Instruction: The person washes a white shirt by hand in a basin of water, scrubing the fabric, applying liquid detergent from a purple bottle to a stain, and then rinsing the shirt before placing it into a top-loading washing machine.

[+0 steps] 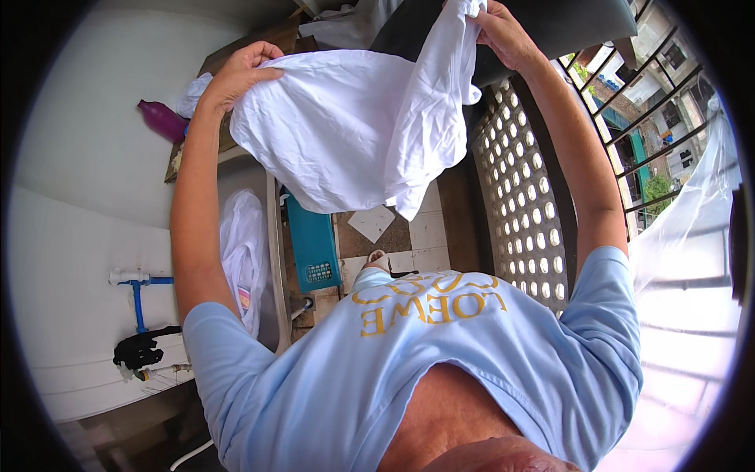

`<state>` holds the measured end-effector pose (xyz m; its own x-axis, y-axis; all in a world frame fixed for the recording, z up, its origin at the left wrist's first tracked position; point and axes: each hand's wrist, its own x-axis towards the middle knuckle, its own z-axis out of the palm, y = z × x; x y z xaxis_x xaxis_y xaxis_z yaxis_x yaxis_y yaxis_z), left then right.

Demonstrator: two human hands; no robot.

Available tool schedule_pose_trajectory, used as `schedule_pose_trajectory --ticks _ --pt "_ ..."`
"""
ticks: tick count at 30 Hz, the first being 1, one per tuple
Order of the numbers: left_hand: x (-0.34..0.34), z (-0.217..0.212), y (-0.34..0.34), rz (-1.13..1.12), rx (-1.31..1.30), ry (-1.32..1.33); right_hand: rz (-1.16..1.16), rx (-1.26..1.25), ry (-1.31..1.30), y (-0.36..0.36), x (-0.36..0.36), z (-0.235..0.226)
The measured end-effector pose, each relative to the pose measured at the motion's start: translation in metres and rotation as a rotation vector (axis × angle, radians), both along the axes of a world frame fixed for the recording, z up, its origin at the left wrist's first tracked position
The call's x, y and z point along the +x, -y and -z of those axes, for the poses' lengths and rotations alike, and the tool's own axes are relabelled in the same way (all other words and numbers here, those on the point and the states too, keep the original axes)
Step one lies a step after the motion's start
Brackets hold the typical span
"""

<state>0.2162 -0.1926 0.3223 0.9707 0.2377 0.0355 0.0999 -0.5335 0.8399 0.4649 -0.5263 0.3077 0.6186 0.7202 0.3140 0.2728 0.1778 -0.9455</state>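
Observation:
A white cloth (330, 118) is stretched in the air between my two hands, at the far side in front of me. My left hand (240, 75) pinches its upper left edge between thumb and fingers. My right hand (503, 33), raised higher, grips a bunched upper right part at the top of the picture. From there the cloth falls in gathered folds, while its left part spreads out wide. It looks like a garment or a cover, but its exact kind does not show. Both arms are held out, well apart.
A grey basin (273, 259) with white fabric (244, 244) stands left, beside a teal plastic basket (311, 236). A purple bottle (161, 120) lies near a wooden board. Blue pipe (140, 307) runs along the left wall. A perforated wall (523, 189) and window bars (629, 169) flank the right.

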Motion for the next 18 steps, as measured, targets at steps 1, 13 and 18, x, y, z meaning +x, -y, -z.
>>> schedule_pose_trajectory --ticks 1,13,18 --pt "-0.001 0.004 -0.001 -0.018 -0.059 0.056 0.025 -0.004 0.062 0.001 -0.003 -0.007" --pt "0.016 0.089 0.204 -0.068 0.226 0.97 0.409 -0.179 0.818 -0.055 -0.082 -0.101" --pt "0.038 0.125 0.155 -0.042 0.146 0.879 0.219 -0.092 0.653 -0.041 -0.068 -0.115"
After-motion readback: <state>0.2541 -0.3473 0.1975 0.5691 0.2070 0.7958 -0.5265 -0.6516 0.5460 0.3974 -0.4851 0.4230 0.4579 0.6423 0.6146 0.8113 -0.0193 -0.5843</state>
